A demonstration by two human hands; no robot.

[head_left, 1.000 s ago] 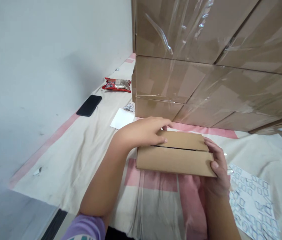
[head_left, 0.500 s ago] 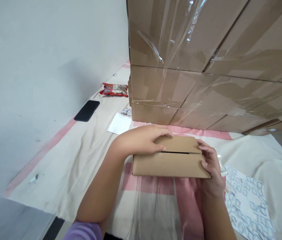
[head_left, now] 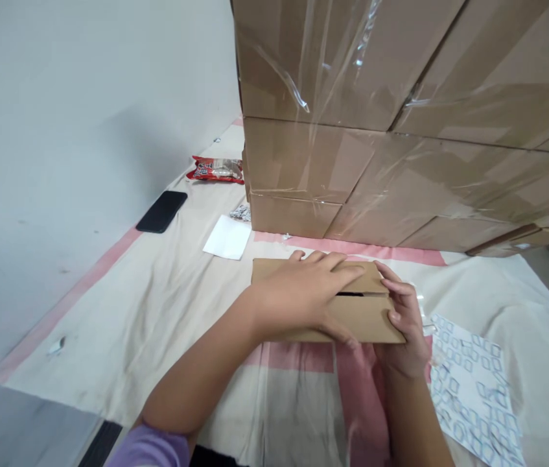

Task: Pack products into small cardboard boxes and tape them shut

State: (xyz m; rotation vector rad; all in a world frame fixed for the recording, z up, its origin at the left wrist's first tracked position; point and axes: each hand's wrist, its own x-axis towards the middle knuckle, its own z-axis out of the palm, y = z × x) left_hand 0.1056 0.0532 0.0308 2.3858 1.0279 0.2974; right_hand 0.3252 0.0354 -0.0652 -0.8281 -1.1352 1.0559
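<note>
A small brown cardboard box (head_left: 371, 318) lies in front of me, its two top flaps almost meeting over a narrow dark gap. My left hand (head_left: 303, 292) rests across the top with its fingers spread over the far flap. Its thumb reaches down to the near edge. At the right end, my right hand (head_left: 405, 318) grips the box, fingers around the corner and thumb on the near flap. Both hands hide parts of the box, and its inside cannot be seen.
Large taped cartons (head_left: 303, 162) wrapped in clear film stand stacked behind. To the left lie a black phone (head_left: 162, 211), a red snack packet (head_left: 216, 169) and white paper (head_left: 228, 237). A patterned sheet (head_left: 473, 389) is at right on the creased cloth (head_left: 157, 311). A wall (head_left: 84, 130) borders the left.
My left hand has slid right and toward me over the box top, its fingers now spread and its thumb at the near edge. The right hand keeps its hold. The view has shifted slightly.
</note>
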